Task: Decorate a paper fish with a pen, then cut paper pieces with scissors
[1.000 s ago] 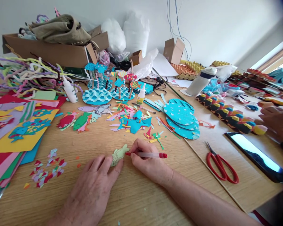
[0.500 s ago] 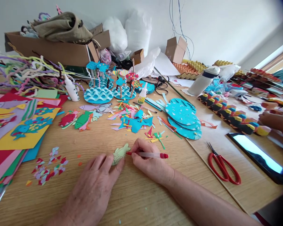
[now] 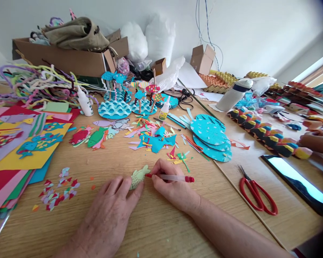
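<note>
A pale green paper fish (image 3: 139, 176) with scales drawn on its body lies on the wooden table, its tail pointing to the upper right. The thumb and fingers of my left hand (image 3: 107, 209) pin it down and cover its left end. In my right hand (image 3: 171, 188) is a red felt-tip pen (image 3: 177, 177) with a clear barrel, its tip at the lower edge of the fish's tail. Small coloured paper bits (image 3: 59, 190) lie to the left. Beyond my hands are blue paper scraps (image 3: 158, 141) and cut-out fish, among them a green one (image 3: 96, 136).
Red-handled scissors (image 3: 258, 195), a thin stick (image 3: 237, 188) and a phone (image 3: 298, 182) lie to the right, by another person's hand (image 3: 317, 141). Blue discs (image 3: 207, 129), glue bottles (image 3: 84, 102) and a cardboard box (image 3: 61, 61) stand farther back. Coloured paper sheets (image 3: 45, 154) are stacked left.
The view has shifted slightly, so everything sits a little farther right and lower. Both hands keep their hold, and the pen tip stays by the tail.
</note>
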Available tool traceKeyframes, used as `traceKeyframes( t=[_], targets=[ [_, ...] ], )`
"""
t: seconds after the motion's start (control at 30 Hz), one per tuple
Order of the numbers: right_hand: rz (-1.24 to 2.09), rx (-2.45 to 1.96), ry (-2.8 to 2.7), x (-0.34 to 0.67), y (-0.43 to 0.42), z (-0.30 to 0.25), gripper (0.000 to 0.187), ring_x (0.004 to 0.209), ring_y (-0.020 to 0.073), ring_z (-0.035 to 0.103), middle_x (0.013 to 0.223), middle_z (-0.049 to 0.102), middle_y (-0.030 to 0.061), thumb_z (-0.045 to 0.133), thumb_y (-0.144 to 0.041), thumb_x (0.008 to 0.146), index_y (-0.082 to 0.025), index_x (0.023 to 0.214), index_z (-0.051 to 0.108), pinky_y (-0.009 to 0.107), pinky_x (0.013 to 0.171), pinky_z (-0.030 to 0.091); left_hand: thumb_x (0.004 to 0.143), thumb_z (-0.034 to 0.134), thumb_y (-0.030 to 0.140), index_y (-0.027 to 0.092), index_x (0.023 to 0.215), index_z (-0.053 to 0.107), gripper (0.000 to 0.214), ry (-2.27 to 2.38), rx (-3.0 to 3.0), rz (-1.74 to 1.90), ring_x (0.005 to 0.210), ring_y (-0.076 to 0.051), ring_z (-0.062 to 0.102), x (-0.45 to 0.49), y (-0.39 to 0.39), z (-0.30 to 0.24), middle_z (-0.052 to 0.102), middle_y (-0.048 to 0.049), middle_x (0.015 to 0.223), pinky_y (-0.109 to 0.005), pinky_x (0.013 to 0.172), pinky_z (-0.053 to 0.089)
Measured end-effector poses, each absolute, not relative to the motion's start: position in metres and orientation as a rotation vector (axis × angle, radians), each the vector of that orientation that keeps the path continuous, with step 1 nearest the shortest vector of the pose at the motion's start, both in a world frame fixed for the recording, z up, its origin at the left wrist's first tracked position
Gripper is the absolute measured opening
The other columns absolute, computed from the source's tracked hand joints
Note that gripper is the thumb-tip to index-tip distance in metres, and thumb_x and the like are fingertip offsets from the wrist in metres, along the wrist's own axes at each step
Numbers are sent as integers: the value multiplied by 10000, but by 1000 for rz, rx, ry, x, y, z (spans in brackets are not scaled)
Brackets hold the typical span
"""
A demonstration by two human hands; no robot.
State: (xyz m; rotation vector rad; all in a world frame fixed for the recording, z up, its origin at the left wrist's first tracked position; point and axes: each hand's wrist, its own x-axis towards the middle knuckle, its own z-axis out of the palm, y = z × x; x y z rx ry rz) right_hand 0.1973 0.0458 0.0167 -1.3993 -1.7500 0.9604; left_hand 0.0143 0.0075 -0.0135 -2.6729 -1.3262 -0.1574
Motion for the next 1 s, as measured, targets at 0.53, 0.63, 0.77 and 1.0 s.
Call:
traceKeyframes(
  t=[0.53,0.63,0.77,1.0],
  targets=[
    [859,-1419,-1797,197,45,18,98,436,79,379,490,430,-63,460,-87,634,-184,626,470,184,441,295,729,396,6,268,1260,465,596,-1310,-2660,-192,913,-238,462,15,6,-14,517,-73,1034,-394,778,452],
    [834,-1416,-1810,197,45,19,108,449,82,391,503,449,-56,459,-79,627,-187,620,463,185,446,298,727,396,11,281,1275,447,613,-1315,-2649,-172,918,-232,461,15,6,-15,515,-69,1043,-383,777,451],
    [840,-1386,-1806,197,45,19,113,450,79,390,509,456,-56,455,-75,619,-188,616,459,183,449,305,733,380,1,288,1276,452,618,-1319,-2650,-154,916,-228,466,14,6,-16,525,-68,1041,-378,778,448],
    [927,-1367,-1706,200,45,18,70,431,76,350,488,426,-61,455,-124,648,-189,625,464,179,406,262,740,388,-7,271,1261,473,596,-1331,-2651,-132,916,-235,476,17,7,-13,531,-77,1040,-386,779,457]
  ],
)
